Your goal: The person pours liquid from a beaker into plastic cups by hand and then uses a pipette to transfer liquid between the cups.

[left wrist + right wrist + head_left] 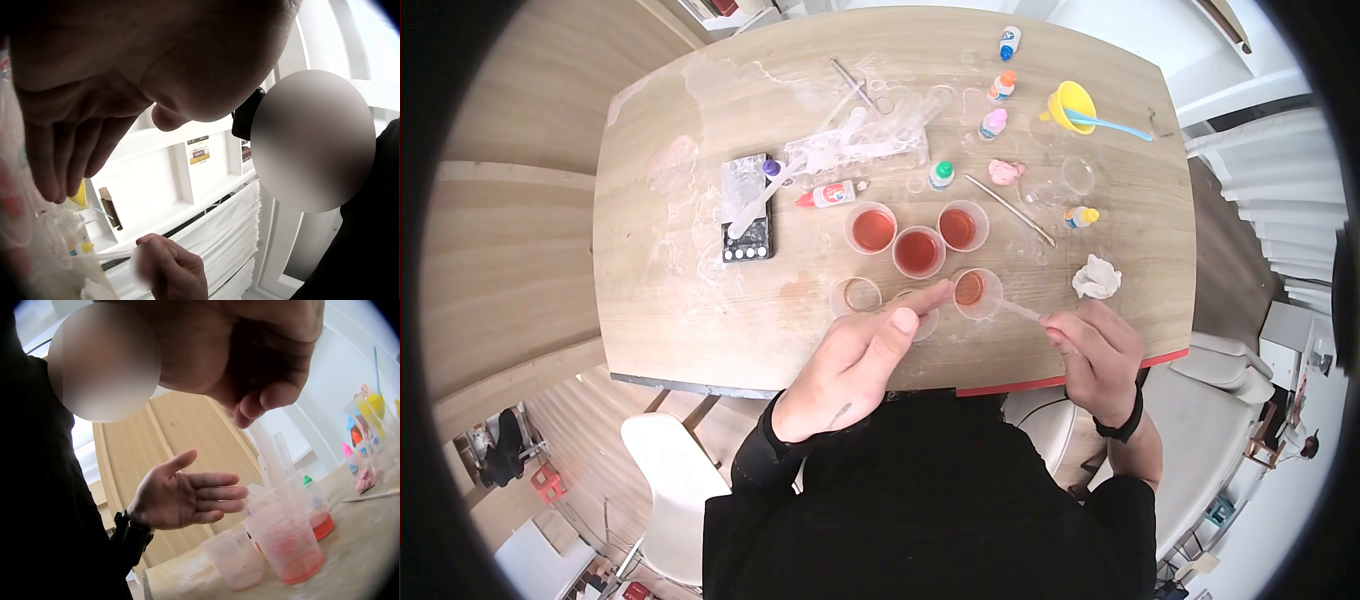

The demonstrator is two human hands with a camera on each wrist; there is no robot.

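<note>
My right hand (1092,348) pinches a clear plastic stick (1020,311) whose far end dips into a small clear cup (977,293) with a little red liquid. The right wrist view shows the stick (270,453) standing slanted in this cup (289,542). My left hand (868,345) hovers flat just left of the cup with its fingers (215,495) straight, holding nothing. Its index fingertip reaches close to the cup's rim. In the left wrist view the left hand's fingers (59,156) hang over the cups, and the right hand (172,270) is beyond.
Three cups of red liquid (918,250) stand behind, and empty cups (858,295) lie to the left. A black scale (748,218), a clear tray (860,145), several small bottles (941,175), a yellow funnel (1070,105), a pink blob (1005,171) and a white tissue (1096,277) are spread over the wooden table (700,320).
</note>
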